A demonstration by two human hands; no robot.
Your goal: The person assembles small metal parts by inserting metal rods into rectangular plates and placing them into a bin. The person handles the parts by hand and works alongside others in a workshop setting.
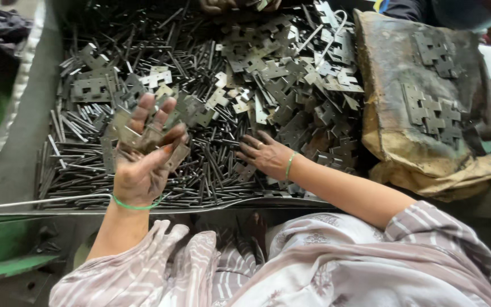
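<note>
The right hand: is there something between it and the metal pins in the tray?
Nothing visible stands between them. The right hand lies palm down directly on the heap of metal pins in the tray, fingers spread. The left hand is raised beside it, palm up, holding flat hinge plates.

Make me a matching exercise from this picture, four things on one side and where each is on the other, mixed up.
Things:
1. left hand
2. right hand
3. green band
4. sack

Places or states:
A. around the left wrist
B. right of the tray, hinge plates lying on it
C. raised palm up, holding hinge plates
D. palm down on the pins

Pairs: 1-C, 2-D, 3-A, 4-B
</note>
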